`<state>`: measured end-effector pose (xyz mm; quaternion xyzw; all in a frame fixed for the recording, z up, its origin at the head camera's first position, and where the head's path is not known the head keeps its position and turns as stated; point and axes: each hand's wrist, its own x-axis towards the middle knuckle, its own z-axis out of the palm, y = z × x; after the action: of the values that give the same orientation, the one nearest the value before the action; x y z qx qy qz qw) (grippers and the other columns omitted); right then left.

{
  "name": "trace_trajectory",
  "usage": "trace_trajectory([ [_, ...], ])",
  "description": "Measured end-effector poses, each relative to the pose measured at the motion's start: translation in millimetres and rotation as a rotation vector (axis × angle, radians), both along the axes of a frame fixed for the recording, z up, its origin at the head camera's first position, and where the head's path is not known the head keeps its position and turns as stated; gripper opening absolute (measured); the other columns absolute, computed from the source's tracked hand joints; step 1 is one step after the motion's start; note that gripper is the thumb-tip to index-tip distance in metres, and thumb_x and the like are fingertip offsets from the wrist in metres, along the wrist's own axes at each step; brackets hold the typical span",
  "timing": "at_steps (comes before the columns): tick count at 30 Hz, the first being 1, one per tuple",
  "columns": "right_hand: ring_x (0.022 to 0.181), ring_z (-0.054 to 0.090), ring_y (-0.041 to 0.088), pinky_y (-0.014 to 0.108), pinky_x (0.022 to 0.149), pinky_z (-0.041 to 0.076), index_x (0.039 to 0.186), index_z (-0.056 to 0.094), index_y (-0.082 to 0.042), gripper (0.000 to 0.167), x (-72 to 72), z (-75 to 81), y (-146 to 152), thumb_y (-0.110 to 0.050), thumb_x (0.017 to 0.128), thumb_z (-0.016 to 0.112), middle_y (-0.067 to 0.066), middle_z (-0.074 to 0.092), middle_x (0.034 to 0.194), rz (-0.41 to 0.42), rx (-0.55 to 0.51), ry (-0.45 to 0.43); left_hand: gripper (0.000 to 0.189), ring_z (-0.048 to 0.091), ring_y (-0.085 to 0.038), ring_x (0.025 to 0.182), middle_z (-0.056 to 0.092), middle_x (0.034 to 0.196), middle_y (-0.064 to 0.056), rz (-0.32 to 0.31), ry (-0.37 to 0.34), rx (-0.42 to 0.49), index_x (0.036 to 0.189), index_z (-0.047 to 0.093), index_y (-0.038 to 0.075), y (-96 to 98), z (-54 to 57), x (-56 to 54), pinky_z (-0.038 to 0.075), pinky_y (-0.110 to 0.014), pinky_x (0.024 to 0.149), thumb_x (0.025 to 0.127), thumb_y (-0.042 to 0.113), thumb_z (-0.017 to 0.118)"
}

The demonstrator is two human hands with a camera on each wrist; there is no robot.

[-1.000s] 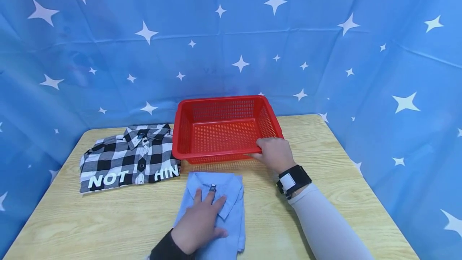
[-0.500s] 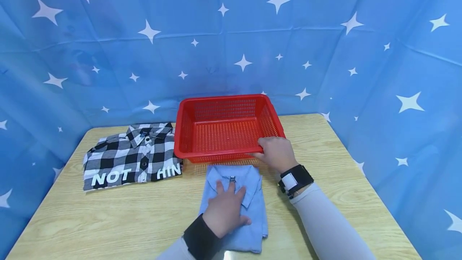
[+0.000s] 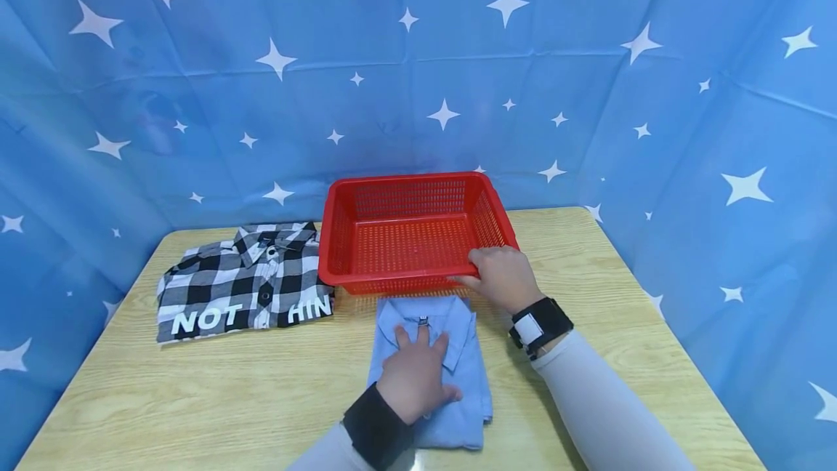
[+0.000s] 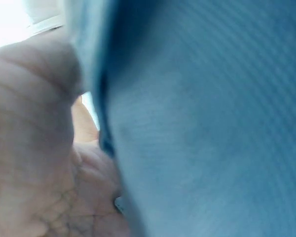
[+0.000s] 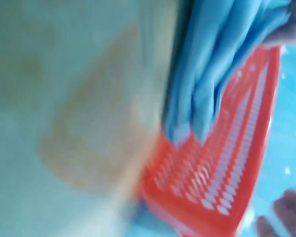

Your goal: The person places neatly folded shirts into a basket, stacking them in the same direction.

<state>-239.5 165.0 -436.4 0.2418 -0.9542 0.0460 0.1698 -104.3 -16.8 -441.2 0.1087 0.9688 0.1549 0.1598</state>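
Near the far left corner of the desk (image 3: pixel 261 398), a checked shirt (image 3: pixel 225 282) lies folded flat, its right end close against the basket's side; I cannot tell whether they touch. It looks like thin, soft cotton, and would probably sag unless lifted with both hands from below.

Next comes the left hand (image 3: pixel 418 376), its fingers spread and relaxed on the front of a folded blue shirt (image 3: pixel 467 391), gripping nothing. That shirt lies in front of the basket, toward the desk's near edge, collar (image 3: pixel 395 315) pointing to the far edge. It should be light, limp and hard to damage, though the folds could slip loose; a flat palm beneath and another on top seems the best hold.

By the desk's far edge sits a red basket (image 3: pixel 412 242), likely light, fairly stiff plastic and a little slick. Its rim is the natural grip: the right hand (image 3: pixel 503 278) has its fingers hooked around the near right corner.
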Motion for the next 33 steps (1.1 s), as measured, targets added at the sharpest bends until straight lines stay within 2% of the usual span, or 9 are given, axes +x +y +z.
trace_trajectory([
  [7,0.126,0.061,0.031,0.053,0.106,0.054,0.133,0.067,-0.010,0.070,35.5,10.5,10.4,-0.054,0.082,0.083,0.013,0.065,0.135,0.150,-0.036,0.113,0.090,0.036,-0.060,0.145,0.047,0.158,-0.021,-0.018,-0.006,0.059,0.153,0.053,0.018,-10.8,0.8,2.0,0.056,-0.071,0.089,0.079,0.063,0.081],
  [10,0.133,0.057,0.034,0.055,0.107,0.053,0.135,0.066,-0.007,0.067,62.2,9.6,17.7,-0.043,0.082,0.086,0.015,0.059,0.145,0.212,-0.117,0.159,0.088,0.044,-0.052,0.144,0.051,0.156,-0.017,0.001,-0.004,0.113,0.153,0.053,0.018,-25.1,6.5,4.6,0.053,-0.071,0.096,0.084,0.067,0.074],
  [12,0.136,0.055,0.035,0.056,0.108,0.052,0.135,0.065,-0.006,0.062,79.8,6.8,22.5,-0.037,0.085,0.085,0.016,0.057,0.148,0.234,-0.183,0.126,0.083,0.054,-0.044,0.137,0.058,0.149,-0.016,0.030,0.037,0.145,0.150,0.056,0.013,-38.8,11.9,7.9,0.053,-0.068,0.098,0.088,0.066,0.071],
  [14,0.141,0.052,0.035,0.056,0.110,0.050,0.140,0.061,-0.007,0.062,95.6,2.2,27.9,-0.034,0.088,0.082,0.016,0.053,0.152,0.222,-0.265,0.002,0.077,0.061,-0.039,0.129,0.063,0.141,-0.017,0.078,0.078,0.182,0.145,0.058,0.006,-53.6,17.0,10.7,0.054,-0.064,0.098,0.092,0.061,0.069],
  [17,0.143,0.050,0.037,0.054,0.112,0.049,0.151,0.050,-0.009,0.065,111.1,-7.2,36.6,-0.033,0.096,0.075,0.016,0.046,0.159,0.178,-0.477,-0.347,0.071,0.063,-0.038,0.128,0.065,0.140,-0.018,0.147,0.074,0.287,0.143,0.057,-0.001,-77.2,14.9,10.9,0.053,-0.059,0.103,0.096,0.052,0.069],
  [20,0.144,0.049,0.042,0.053,0.111,0.050,0.159,0.036,-0.008,0.069,120.6,-13.3,41.9,-0.033,0.103,0.067,0.020,0.038,0.163,0.086,-0.730,-0.729,0.069,0.062,-0.038,0.130,0.063,0.142,-0.021,0.221,-0.011,0.444,0.145,0.054,-0.002,-96.4,5.2,7.7,0.053,-0.057,0.105,0.098,0.046,0.070],
  [23,0.145,0.046,0.046,0.052,0.111,0.050,0.162,0.024,-0.002,0.073,123.6,-14.8,43.3,-0.031,0.106,0.061,0.028,0.033,0.164,0.042,-0.925,-1.016,0.067,0.064,-0.038,0.126,0.062,0.141,-0.023,0.321,-0.130,0.647,0.147,0.050,-0.003,-109.4,-2.9,6.2,0.060,-0.052,0.094,0.100,0.040,0.069],
  [27,0.147,0.046,0.042,0.052,0.106,0.054,0.163,0.016,0.002,0.075,121.9,-13.2,46.0,-0.033,0.108,0.054,0.032,0.030,0.164,0.005,-1.165,-1.302,0.067,0.065,-0.040,0.123,0.055,0.145,-0.031,0.452,-0.298,0.940,0.151,0.040,-0.010,-119.3,-10.0,6.2,0.064,-0.046,0.084,0.104,0.031,0.064],
  [33,0.130,0.064,0.029,0.050,0.105,0.056,0.159,0.020,0.006,0.071,114.4,-15.1,49.9,-0.033,0.109,0.052,0.027,0.046,0.158,-0.076,-1.411,-1.513,0.067,0.070,-0.021,0.100,0.064,0.128,-0.023,0.447,-0.459,1.121,0.148,0.037,-0.018,-126.2,-20.6,8.4,0.063,-0.034,0.081,0.106,0.027,0.061],
])
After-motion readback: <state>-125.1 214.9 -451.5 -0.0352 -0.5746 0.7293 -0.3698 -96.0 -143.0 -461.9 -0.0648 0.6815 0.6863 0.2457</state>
